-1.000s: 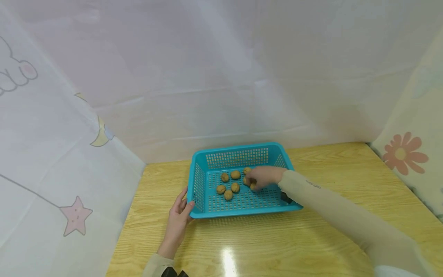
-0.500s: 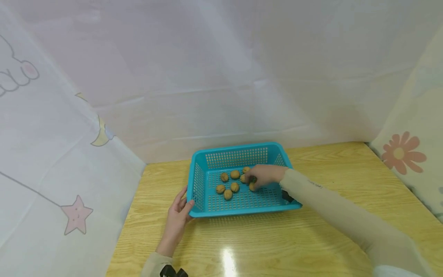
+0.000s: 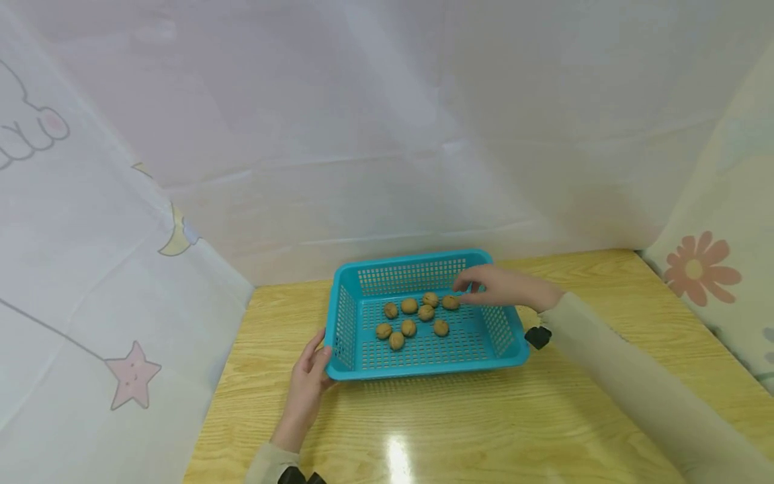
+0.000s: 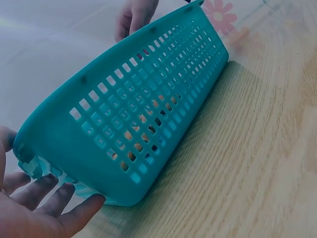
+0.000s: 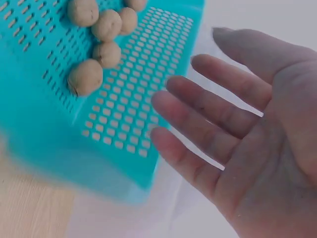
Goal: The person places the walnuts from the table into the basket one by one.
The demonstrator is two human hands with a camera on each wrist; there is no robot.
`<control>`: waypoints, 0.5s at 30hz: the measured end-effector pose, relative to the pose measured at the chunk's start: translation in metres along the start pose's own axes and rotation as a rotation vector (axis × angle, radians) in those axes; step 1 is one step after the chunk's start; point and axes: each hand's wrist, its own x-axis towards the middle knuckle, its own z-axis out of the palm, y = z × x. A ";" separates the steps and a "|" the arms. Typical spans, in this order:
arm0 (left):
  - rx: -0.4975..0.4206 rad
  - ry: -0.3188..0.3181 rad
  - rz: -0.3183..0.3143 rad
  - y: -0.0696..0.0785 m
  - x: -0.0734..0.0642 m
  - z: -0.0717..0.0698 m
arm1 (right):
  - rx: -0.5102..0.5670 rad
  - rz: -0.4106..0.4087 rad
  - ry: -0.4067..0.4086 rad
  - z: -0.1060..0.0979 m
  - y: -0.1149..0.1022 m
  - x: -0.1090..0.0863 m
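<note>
A blue plastic basket (image 3: 423, 368) with slotted walls stands on the table, and several walnuts (image 3: 408, 328) lie apart or touching on its floor. My left hand (image 3: 307, 386) holds the basket's near left corner. The thumb lies on the rim, and the fingers rest against the outer wall, as the left wrist view shows. Over the right part of the basket hovers my right hand (image 3: 492, 286), its fingers loosely extended and holding nothing. In the right wrist view its palm (image 5: 277, 163) faces the camera, beside the basket wall, with walnuts (image 5: 85, 78) beyond the fingertips.
The wooden table (image 3: 459, 430) extends in front of the basket and to both sides. A pale cloth backdrop (image 3: 387, 148) hangs close behind it, with printed side panels at left and right.
My right hand has let go of the walnuts, lifted and drawn back to the right. One walnut now lies further back on the right. The left hand stays on the corner.
</note>
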 end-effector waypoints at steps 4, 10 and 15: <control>0.026 0.011 0.011 -0.001 -0.002 -0.002 | 0.027 0.021 0.102 -0.006 0.005 -0.026; 0.053 0.017 0.015 -0.001 -0.005 -0.006 | 0.057 0.108 0.207 -0.004 0.013 -0.064; 0.058 0.027 0.009 0.002 -0.006 -0.012 | 0.007 0.169 0.311 0.005 0.020 -0.095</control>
